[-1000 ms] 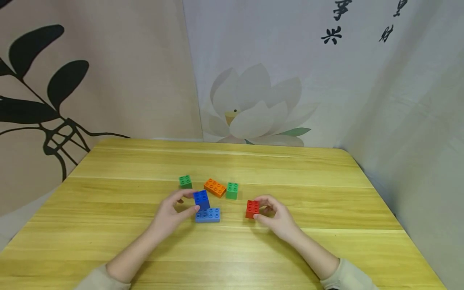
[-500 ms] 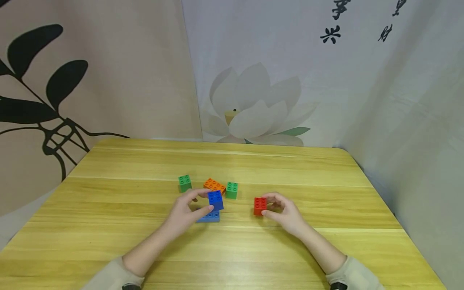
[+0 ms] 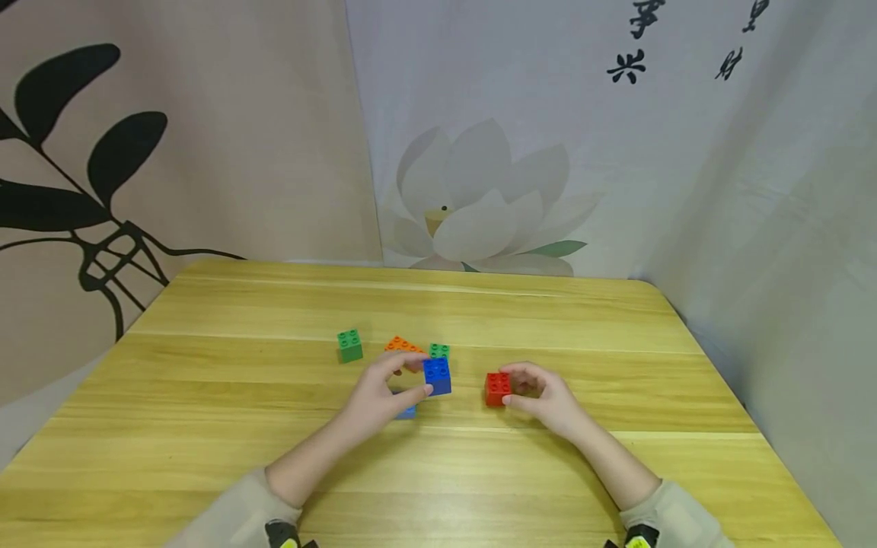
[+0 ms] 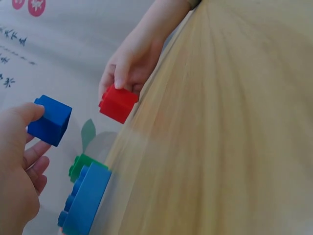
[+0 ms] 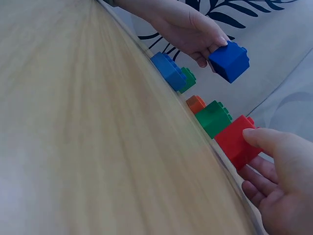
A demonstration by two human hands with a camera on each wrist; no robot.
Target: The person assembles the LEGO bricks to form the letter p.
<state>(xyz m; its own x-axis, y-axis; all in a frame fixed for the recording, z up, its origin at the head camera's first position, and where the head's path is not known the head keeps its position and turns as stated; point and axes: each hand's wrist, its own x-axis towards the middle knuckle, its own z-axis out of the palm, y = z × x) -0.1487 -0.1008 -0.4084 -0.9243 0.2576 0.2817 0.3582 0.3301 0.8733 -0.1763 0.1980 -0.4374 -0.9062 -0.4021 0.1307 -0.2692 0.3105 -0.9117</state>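
Pinched between the thumb and fingers of my left hand [image 3: 384,392] is a dark blue toy brick [image 3: 437,377], studs up. Both wrist views show it held above the table. My right hand [image 3: 548,399] grips a red toy brick [image 3: 497,390] by its right side, a short way to the right of the blue one. In the right wrist view the red brick [image 5: 239,142] sits low, close over the wood. Under my left hand lies a longer light blue brick [image 3: 406,412], partly covered by the thumb in the head view.
Behind my left hand lie an orange brick [image 3: 401,344] and a green brick [image 3: 439,350], both partly hidden. Another green brick [image 3: 349,346] stands farther left. The wooden table [image 3: 438,487] runs back to a printed cloth [image 3: 274,152].
My left hand has carried the dark blue brick rightward, past the light blue brick and in front of the right green one. My right hand has shifted slightly right with the red brick.
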